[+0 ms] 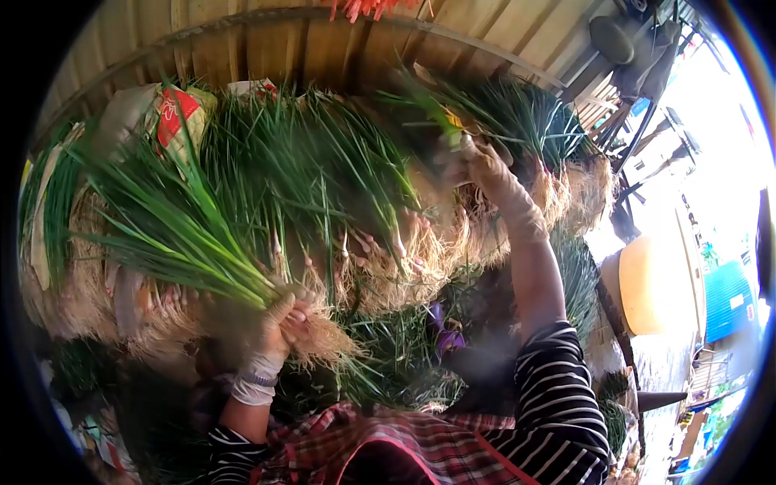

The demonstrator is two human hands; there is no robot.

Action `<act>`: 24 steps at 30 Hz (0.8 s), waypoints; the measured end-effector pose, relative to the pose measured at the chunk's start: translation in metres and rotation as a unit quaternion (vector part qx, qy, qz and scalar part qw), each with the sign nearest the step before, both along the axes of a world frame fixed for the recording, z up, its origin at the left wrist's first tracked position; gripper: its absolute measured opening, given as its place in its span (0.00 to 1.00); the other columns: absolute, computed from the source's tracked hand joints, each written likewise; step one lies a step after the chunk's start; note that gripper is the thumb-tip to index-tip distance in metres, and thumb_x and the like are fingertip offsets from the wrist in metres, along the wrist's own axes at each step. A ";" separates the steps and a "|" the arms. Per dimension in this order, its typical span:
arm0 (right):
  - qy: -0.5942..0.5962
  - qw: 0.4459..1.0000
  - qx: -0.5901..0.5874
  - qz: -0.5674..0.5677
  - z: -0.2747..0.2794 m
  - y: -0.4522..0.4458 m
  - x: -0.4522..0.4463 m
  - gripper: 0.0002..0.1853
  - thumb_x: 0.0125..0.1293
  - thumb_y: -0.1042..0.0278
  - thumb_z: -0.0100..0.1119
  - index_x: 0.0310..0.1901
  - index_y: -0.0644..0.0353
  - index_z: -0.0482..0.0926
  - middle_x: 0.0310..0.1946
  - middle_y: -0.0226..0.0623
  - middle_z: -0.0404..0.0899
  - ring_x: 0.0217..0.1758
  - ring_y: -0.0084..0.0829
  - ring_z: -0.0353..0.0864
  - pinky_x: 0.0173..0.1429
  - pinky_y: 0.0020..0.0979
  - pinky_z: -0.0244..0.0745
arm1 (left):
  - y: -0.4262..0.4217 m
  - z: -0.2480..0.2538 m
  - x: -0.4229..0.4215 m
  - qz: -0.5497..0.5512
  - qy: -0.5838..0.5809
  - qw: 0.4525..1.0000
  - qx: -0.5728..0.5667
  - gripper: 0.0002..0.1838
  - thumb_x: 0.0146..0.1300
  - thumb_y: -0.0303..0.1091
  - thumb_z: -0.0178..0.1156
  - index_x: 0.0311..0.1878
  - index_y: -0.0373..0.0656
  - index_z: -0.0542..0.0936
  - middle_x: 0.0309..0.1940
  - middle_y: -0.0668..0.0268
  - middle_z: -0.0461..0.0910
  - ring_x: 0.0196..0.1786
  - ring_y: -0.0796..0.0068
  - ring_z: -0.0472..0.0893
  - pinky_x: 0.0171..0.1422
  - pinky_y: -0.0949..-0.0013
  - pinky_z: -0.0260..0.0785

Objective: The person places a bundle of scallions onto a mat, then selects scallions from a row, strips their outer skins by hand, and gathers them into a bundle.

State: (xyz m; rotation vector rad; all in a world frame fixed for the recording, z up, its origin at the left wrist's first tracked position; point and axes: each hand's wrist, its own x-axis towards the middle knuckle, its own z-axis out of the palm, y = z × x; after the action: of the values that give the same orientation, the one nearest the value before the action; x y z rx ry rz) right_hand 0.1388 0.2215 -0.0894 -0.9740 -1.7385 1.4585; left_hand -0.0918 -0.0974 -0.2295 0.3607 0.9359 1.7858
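My left hand (279,327), in a pale glove, is closed around a bunch of green onions (206,242) near its root end. The long leaves fan up and left, and tangled roots (327,343) hang out on the right. My right hand (483,166), also gloved, reaches forward with fingers bent together beside a yellow-green leaf (453,121). Smearing around those fingertips hides what they grip. Beneath and between both hands lies a long row of green onions (315,153), leaves toward the wall, with pale bulbs and roots (420,259) facing me.
Corrugated panels (267,48) rise behind the row. A red-and-white bag (174,121) lies at the back left. Loose green leaves (388,347) cover the area before my apron (388,444). A yellow container (643,283) and a blue one (727,301) stand at the right.
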 end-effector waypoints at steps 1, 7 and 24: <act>-0.012 0.999 -0.014 0.029 -0.019 0.026 0.010 0.09 0.63 0.63 0.53 0.38 0.57 0.78 0.31 0.31 0.80 0.29 0.22 0.78 0.31 0.26 0.74 | 0.000 -0.007 0.001 -0.014 -0.016 1.000 -0.016 0.14 0.57 0.30 0.61 0.46 0.43 0.72 0.32 0.62 0.78 0.31 0.70 0.79 0.36 0.71 0.73; -0.443 0.881 0.165 -0.018 -0.128 0.054 0.069 0.10 0.63 0.65 0.52 0.40 0.60 0.77 0.34 0.39 0.80 0.41 0.34 0.80 0.42 0.28 0.76 | -0.001 -0.003 -0.010 -0.073 -0.101 0.990 0.072 0.21 0.56 0.35 0.61 0.50 0.36 0.71 0.28 0.63 0.75 0.28 0.70 0.75 0.35 0.68 0.70; -0.063 0.990 0.117 0.039 -0.107 -0.228 -0.049 0.23 0.62 0.47 0.53 0.43 0.62 0.76 0.32 0.35 0.79 0.27 0.20 0.76 0.30 0.21 0.71 | -0.014 -0.007 0.015 -0.203 -0.159 0.966 0.033 0.11 0.54 0.31 0.59 0.39 0.36 0.75 0.30 0.60 0.78 0.28 0.73 0.78 0.43 0.68 0.73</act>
State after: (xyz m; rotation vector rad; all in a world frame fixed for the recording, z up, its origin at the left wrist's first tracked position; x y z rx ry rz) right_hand 0.0899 -0.0065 -0.1968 -0.8984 -2.0065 1.2276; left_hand -0.0767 -0.1112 -0.2369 0.2740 0.5308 1.4444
